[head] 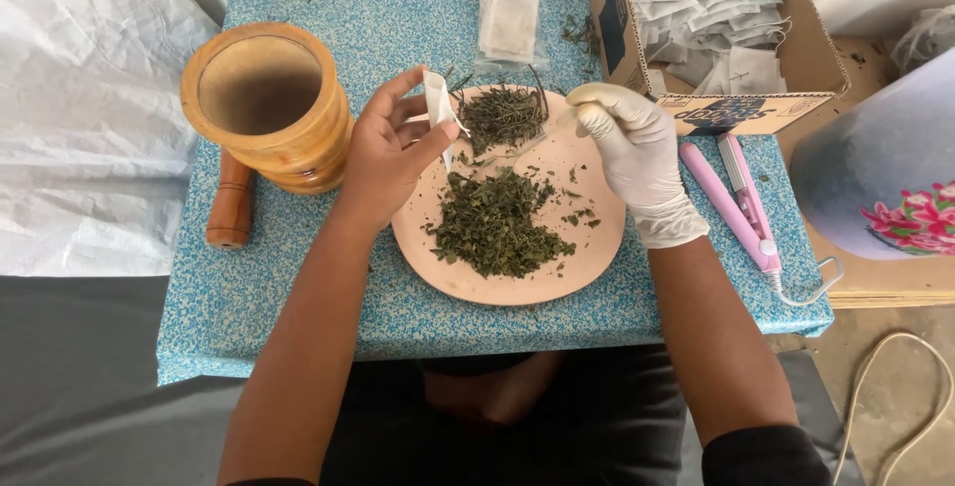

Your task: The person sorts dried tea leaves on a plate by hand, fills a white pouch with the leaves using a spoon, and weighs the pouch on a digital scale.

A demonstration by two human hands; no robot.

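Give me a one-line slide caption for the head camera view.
Bare left hand holds a small white bag while the gloved right hand works over a pink plate of dried herbs.

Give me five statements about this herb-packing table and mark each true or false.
1. The left hand holds a small white paper bag. True.
2. The right hand is bare. False: it wears a white glove.
3. The dried green herbs lie on a blue bowl. False: they lie on a round pink plate.
4. A wooden mortar stands left of the plate, its pestle beside it. True.
5. The cardboard box is empty. False: it holds many small white bags.
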